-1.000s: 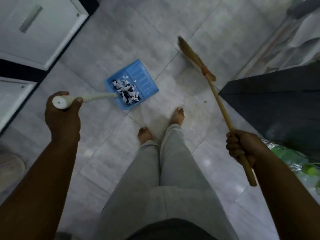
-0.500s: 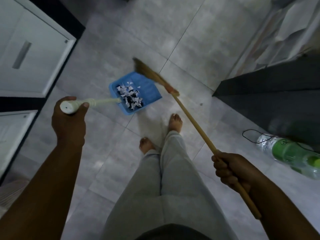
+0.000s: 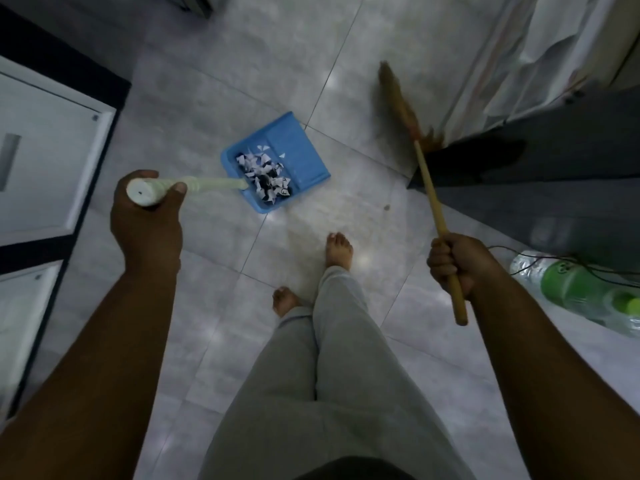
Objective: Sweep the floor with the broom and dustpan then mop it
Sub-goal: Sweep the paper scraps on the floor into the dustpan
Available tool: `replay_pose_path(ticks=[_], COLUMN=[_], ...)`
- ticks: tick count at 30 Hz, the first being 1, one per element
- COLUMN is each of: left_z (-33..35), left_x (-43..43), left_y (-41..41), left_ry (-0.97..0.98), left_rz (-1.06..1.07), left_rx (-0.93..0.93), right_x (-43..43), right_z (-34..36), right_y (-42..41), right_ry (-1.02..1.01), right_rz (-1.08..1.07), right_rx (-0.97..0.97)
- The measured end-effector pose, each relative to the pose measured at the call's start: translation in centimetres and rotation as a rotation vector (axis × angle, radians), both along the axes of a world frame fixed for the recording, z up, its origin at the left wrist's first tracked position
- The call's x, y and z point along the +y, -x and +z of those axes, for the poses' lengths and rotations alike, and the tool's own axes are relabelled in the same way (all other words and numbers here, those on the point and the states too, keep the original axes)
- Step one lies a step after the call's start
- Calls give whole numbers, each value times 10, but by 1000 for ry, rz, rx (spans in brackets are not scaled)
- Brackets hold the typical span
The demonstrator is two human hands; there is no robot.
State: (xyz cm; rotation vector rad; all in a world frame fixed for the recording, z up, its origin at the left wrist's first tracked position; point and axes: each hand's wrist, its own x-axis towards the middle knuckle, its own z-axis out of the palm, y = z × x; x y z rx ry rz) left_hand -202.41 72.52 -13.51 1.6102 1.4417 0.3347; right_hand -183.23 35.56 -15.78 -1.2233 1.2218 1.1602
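Left hand (image 3: pixel 145 220) wrapped round the end of the dustpan (image 3: pixel 298 157) handle (image 3: pixel 207 184) at 9 o'clock, right hand (image 3: pixel 453 265) fisted on the broom (image 3: pixel 427 181) stick at 3, hands well apart. Risk, as judged: the dustpan is loaded with scraps (image 3: pixel 266 178), so a tilt or jolt could spill them, and a wide swing could snag the bottle (image 3: pixel 571 285) and cord (image 3: pixel 519 268) beside the right hand. Dustpan at 12, beyond and between the hands; broom head farther out at 1, apart from it.

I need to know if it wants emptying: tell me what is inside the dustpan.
Inside the dustpan lies a heap of white paper scraps mixed with dark bits, at its rear. Its front half is nearly bare. Anything under the heap is hidden.
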Motion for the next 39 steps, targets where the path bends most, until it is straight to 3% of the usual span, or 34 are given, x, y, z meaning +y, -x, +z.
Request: replay_pose_path(ticks=[5, 9, 14, 19, 27, 35, 39], left_z=[-4, 3, 13, 12, -1, -5, 2], left_x=[-11, -9, -5, 11, 57, 102, 127], left_y=[-36, -57, -79, -103, -155, -183, -206], left_ry=[-15, -31, -12, -2, -41, 0, 21], left_rz=[-8, -15, 52, 85, -19, -54, -53], left_rx=[9, 44, -15, -74, -33, 26, 16], right_x=[18, -5, -37, -30, 55, 102, 93], right_z=[1, 39, 68, 44, -21, 36, 67], right_y=[8, 13, -29, -99, -115, -64, -71], right_ry=[-160, -270, -216, -175, -102, -204, -159], right_rz=[53, 115, 132, 71, -152, 74, 94], right_rx=[188, 224, 93, -41, 27, 143, 72])
